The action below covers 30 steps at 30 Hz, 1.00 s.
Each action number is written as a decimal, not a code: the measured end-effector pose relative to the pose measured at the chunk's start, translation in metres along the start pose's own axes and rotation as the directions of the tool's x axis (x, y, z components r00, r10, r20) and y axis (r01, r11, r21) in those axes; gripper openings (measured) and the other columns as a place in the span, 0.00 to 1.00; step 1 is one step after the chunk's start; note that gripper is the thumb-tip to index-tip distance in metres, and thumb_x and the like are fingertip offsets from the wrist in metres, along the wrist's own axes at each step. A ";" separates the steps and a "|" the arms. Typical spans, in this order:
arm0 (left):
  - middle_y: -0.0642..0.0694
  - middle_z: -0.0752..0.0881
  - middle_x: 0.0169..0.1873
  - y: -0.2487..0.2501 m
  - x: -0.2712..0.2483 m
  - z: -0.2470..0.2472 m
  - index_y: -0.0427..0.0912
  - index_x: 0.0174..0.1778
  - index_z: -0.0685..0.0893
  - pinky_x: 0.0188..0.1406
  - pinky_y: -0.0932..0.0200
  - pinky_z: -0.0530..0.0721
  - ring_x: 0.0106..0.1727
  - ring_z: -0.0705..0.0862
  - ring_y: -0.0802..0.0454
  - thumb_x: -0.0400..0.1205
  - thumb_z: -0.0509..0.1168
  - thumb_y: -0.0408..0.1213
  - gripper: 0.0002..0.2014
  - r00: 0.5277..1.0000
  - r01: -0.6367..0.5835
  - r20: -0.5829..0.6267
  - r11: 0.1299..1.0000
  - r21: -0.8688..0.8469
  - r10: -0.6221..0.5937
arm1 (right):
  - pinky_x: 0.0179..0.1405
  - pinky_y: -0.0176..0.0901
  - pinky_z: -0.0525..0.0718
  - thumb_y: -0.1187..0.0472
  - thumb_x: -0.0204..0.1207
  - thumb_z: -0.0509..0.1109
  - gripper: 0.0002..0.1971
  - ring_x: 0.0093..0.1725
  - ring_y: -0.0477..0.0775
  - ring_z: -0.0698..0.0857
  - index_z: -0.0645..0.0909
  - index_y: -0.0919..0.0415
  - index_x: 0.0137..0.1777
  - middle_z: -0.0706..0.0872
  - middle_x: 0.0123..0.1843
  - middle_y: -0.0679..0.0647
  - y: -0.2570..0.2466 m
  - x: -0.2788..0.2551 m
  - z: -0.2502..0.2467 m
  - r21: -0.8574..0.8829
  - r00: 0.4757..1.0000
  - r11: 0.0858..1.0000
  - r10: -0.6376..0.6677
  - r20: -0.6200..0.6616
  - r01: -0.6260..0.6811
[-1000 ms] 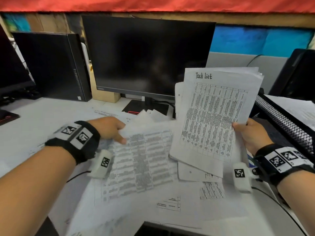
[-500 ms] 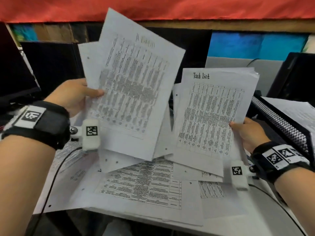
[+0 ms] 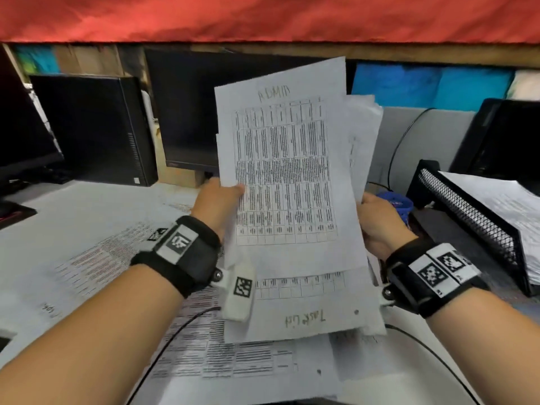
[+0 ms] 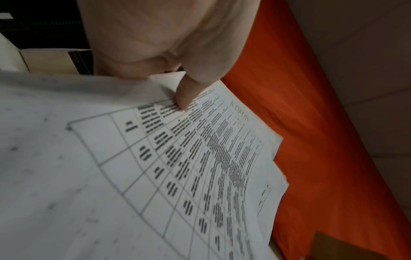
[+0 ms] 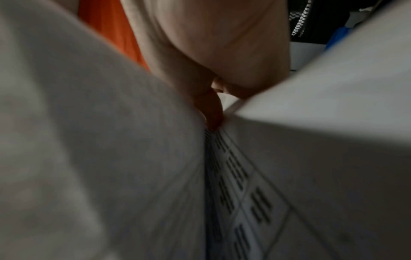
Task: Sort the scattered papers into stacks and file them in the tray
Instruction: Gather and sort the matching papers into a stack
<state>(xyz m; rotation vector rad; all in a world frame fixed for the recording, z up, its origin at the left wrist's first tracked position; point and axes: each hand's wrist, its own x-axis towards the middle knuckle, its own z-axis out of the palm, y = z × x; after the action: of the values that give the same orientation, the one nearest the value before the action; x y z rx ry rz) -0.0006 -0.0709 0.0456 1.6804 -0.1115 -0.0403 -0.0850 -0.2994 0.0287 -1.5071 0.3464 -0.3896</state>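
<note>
The left hand [image 3: 217, 200] pinches the left edge of a printed sheet headed "ADMIN" [image 3: 285, 171], thumb [image 4: 186, 95] pressed flat on its table of text and the other fingers hidden behind the paper. The right hand [image 3: 380, 226] grips the right edge of a thicker bundle of papers [image 3: 363, 135] just behind that sheet; in the right wrist view its thumb [image 5: 211, 109] is tucked between two sheets, clamping them. Both hands hold their papers upright, in the air above the desk and in front of a dark monitor [image 3: 187, 112], with the ADMIN sheet overlapping the front of the bundle.

Below the hands, a sheet headed "Task List" [image 3: 304, 314] lies upside down to the viewer on the white desk [image 3: 87, 217]. More printed sheets [image 3: 222, 355] are scattered flat around and under it, some overlapping.

To the right stands a black mesh tray [image 3: 467, 217], set at an angle, with a stack of papers [image 3: 508, 206] already inside. A blue object [image 3: 397, 203] sits between the right hand and the tray. A black computer tower [image 3: 96, 127] stands at the back left, and red cloth [image 3: 263, 16] hangs across the top.
</note>
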 end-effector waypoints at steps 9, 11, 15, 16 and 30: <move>0.59 0.78 0.45 -0.015 -0.006 0.007 0.48 0.72 0.64 0.33 0.72 0.76 0.43 0.80 0.64 0.80 0.67 0.25 0.28 0.995 -0.063 -0.084 0.986 -0.155 0.050 | 0.50 0.51 0.88 0.47 0.83 0.60 0.17 0.45 0.53 0.90 0.86 0.56 0.46 0.92 0.40 0.49 -0.001 -0.006 0.011 0.098 0.999 0.994 -0.043 -0.014 0.044; 0.57 0.80 0.50 -0.016 -0.007 0.009 0.47 0.73 0.66 0.38 0.71 0.77 0.45 0.80 0.62 0.80 0.67 0.25 0.28 0.992 -0.099 -0.095 0.988 -0.117 0.088 | 0.38 0.31 0.85 0.45 0.85 0.55 0.17 0.41 0.38 0.89 0.83 0.53 0.51 0.91 0.36 0.39 -0.005 -0.009 0.011 0.182 0.998 0.983 -0.048 0.034 0.041; 0.53 0.84 0.57 -0.011 -0.009 0.016 0.49 0.67 0.72 0.58 0.55 0.83 0.55 0.84 0.55 0.82 0.64 0.28 0.20 0.978 -0.189 -0.103 0.979 -0.076 0.181 | 0.53 0.38 0.82 0.62 0.81 0.66 0.15 0.61 0.50 0.85 0.77 0.59 0.67 0.87 0.60 0.49 -0.003 -0.007 0.012 -0.185 0.978 0.961 -0.208 0.003 0.205; 0.52 0.84 0.57 -0.007 -0.010 0.017 0.50 0.65 0.73 0.58 0.54 0.83 0.57 0.84 0.54 0.83 0.63 0.29 0.18 0.972 -0.220 -0.098 0.972 -0.078 0.213 | 0.53 0.39 0.82 0.64 0.80 0.67 0.16 0.60 0.52 0.85 0.77 0.60 0.67 0.86 0.61 0.51 -0.002 -0.005 0.010 -0.222 0.970 0.947 -0.241 -0.009 0.233; 0.60 0.79 0.56 -0.002 -0.025 0.021 0.45 0.71 0.63 0.40 0.84 0.77 0.53 0.80 0.69 0.84 0.63 0.34 0.22 0.889 -0.455 0.022 0.889 -0.053 0.457 | 0.65 0.55 0.81 0.63 0.74 0.74 0.25 0.62 0.50 0.84 0.72 0.55 0.71 0.85 0.64 0.48 0.005 -0.016 0.003 -0.111 0.944 0.941 -0.327 -0.053 0.319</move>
<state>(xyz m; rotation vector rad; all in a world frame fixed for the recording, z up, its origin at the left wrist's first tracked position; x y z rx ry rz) -0.0276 -0.0892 0.0398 1.5697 -0.5268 0.2827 -0.0975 -0.2890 0.0235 -1.6565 0.1738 -0.6961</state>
